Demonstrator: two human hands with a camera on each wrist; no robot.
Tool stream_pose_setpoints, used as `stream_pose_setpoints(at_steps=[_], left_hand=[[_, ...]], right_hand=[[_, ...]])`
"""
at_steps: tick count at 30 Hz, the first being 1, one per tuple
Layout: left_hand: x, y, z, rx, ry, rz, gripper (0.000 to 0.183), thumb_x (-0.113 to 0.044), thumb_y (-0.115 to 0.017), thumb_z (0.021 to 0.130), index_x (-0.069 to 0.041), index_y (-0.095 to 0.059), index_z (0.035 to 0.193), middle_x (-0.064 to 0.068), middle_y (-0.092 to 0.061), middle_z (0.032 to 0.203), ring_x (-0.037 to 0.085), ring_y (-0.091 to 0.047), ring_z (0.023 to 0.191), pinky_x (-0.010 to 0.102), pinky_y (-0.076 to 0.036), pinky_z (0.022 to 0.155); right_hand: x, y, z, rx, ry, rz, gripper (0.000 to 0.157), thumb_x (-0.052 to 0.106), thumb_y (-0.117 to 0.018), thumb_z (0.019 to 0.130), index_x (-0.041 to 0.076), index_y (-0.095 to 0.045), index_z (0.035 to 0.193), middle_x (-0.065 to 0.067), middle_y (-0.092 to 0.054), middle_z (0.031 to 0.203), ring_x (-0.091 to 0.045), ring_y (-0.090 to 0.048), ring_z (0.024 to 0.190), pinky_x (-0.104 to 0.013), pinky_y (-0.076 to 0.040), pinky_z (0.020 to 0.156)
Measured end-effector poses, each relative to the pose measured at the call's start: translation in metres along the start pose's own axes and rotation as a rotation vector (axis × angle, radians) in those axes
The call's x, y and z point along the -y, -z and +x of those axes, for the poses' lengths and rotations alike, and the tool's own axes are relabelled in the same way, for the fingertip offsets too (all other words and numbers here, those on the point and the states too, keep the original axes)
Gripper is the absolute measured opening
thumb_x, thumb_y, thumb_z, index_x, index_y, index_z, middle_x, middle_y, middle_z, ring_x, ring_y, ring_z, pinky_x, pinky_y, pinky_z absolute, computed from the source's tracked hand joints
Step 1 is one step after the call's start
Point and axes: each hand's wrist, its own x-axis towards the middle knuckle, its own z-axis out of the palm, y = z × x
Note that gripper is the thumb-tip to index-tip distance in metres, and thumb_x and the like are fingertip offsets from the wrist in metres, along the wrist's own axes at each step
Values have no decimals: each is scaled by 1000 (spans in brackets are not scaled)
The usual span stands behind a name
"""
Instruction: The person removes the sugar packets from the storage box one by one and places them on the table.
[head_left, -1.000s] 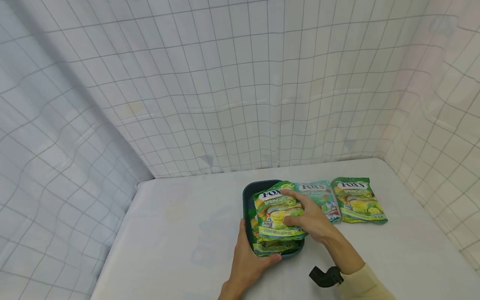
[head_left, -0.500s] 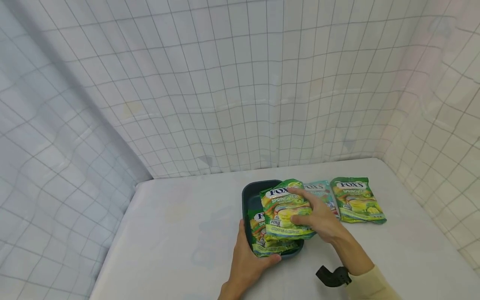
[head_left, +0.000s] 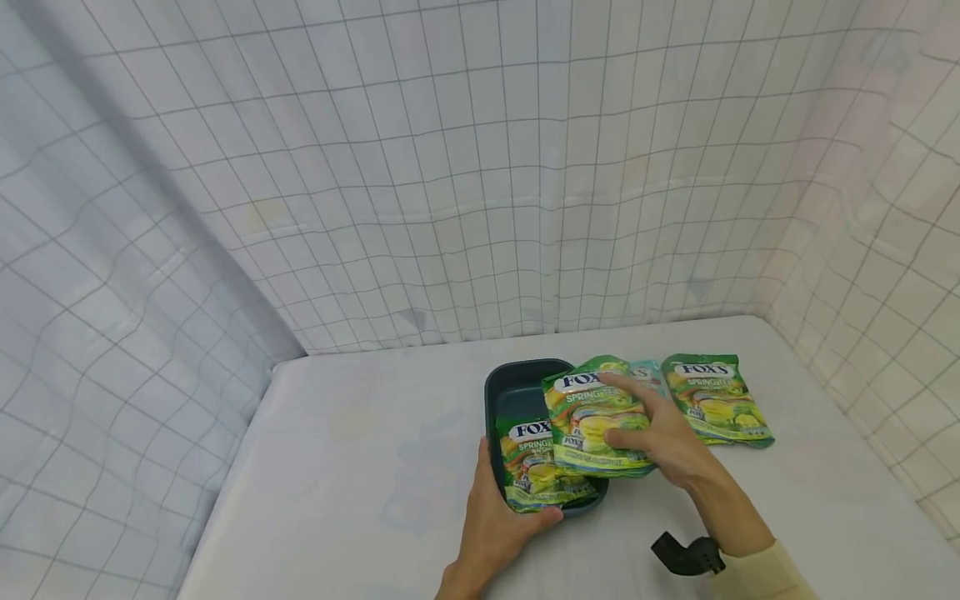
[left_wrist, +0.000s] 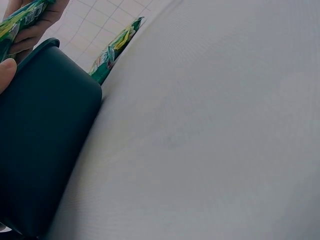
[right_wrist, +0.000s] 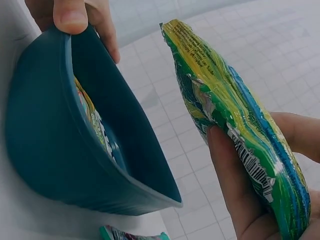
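Observation:
My left hand (head_left: 495, 521) grips the near left corner of a dark teal plastic bin (head_left: 517, 398), its thumb over the near rim. A green-and-yellow Fox's Spring Tea candy bag (head_left: 528, 471) lies inside, toward the near end. My right hand (head_left: 667, 440) pinches a similar candy bag (head_left: 592, 425) over the bin's right rim, thumb on its printed front. In the right wrist view, this held candy bag (right_wrist: 225, 100) shows side-on, apart from the bin (right_wrist: 45, 130). The bin's outer wall (left_wrist: 45, 135) fills the left of the left wrist view.
Right of the bin, a pale teal Fox's candy bag (head_left: 651, 377) lies mostly hidden behind the held bag and hand. Beside it lies another green Spring Tea bag (head_left: 716, 402). White cloth covers the table (head_left: 352, 467), and a white gridded curtain (head_left: 450, 208) hangs behind it.
My right hand has moved to the right with its candy bag, from over the bin to over its right rim, uncovering more of the bag inside. My left hand has stayed put.

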Motion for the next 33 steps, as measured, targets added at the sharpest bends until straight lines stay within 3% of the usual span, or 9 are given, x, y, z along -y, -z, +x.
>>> stream_pose_setpoints(at_steps=[23,27,29,31,33], left_hand=[[-3,-2,-1,-1,17,24,130,-51,-97,62,-21,-19,161,-4,-54,139,14,-56,117,41,-48,101],[-4,0,0,7,12,29,130,-50,-97,63,-21,-19,161,-4,-55,138,14,-57,116,42,-48,100],[-4,0,0,8,14,36,131,-50,-97,63,-20,-18,162,-4,-55,138,14,-57,117,42,-48,101],[-4,1,1,7,18,48,132,-51,-97,62,-19,-17,162,-3,-55,138,14,-57,117,43,-48,101],[-3,1,1,4,22,60,133,-52,-96,62,-18,-16,163,-3,-54,138,14,-56,117,44,-48,101]], right_hand=[[-11,39,-24,-18,-44,36,82,1,-79,86,8,-39,157,-19,0,168,-46,15,150,-78,-11,109],[-11,44,-29,-27,-53,-9,84,3,-81,86,9,-38,158,-18,-4,168,-46,11,150,-50,-35,112],[-11,46,-31,-36,-58,-28,84,3,-81,86,11,-38,158,-18,-8,168,-46,8,151,-41,-37,109],[-11,47,-33,-45,-63,-37,84,3,-80,87,12,-38,158,-16,-10,168,-45,5,151,-41,-38,107],[-11,49,-35,-51,-68,-37,83,3,-80,87,14,-38,159,-16,-10,168,-46,5,151,-50,-35,109]])
